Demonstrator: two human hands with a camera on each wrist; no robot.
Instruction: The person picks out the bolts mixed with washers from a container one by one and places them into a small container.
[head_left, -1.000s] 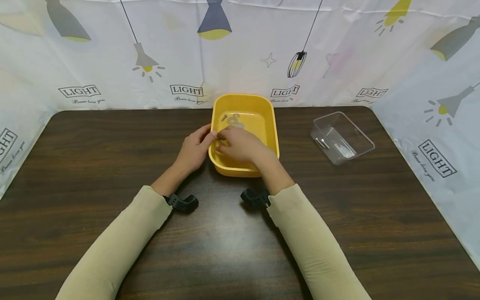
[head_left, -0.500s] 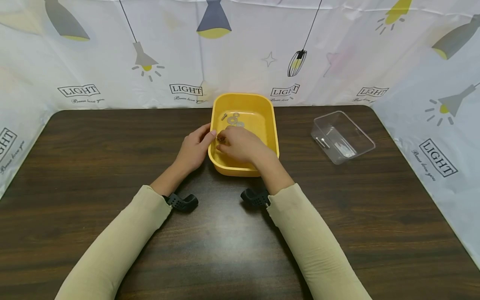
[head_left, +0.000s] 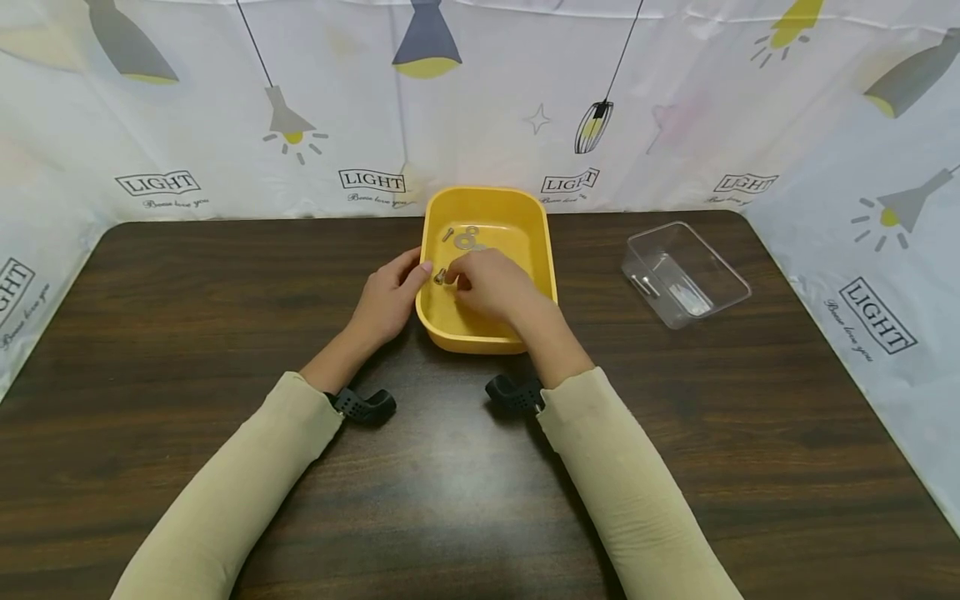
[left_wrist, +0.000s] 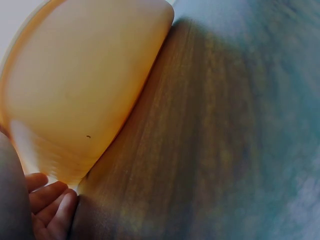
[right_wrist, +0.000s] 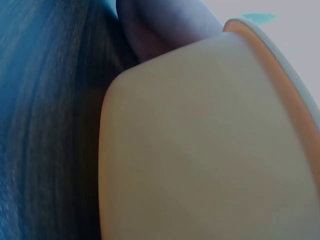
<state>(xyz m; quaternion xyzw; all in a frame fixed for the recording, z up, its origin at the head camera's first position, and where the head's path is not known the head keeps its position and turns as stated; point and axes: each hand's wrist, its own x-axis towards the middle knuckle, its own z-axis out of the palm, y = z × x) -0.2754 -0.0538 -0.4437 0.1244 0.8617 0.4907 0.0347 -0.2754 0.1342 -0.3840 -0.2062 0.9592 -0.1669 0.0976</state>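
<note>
A yellow plastic bin (head_left: 534, 237) stands on the dark wood table against the back curtain. My left hand (head_left: 384, 298) holds its left side, thumb at the rim; in the left wrist view the fingers (left_wrist: 50, 197) lie along the outer wall. Inside the bin is my right hand (head_left: 489, 285), fingers bent down towards the floor; whether they pinch anything is hidden. Just left of those fingertips lie small metal screws (head_left: 439, 277). Farther back are flat washers (head_left: 465, 242) and a single screw (head_left: 448, 234). In the right wrist view the bin's outer wall (right_wrist: 200, 140) blocks the work.
A clear plastic box (head_left: 658, 302) sits to the right on the wood table (head_left: 450, 500), turned at an angle. Behind everything hangs a white curtain (head_left: 480, 108) printed with lamps. Each wrist carries a black strap mount.
My right hand has drawn slightly right inside the bin, away from the left wall, and the screws there show more plainly. My left hand and the bin stay put.
</note>
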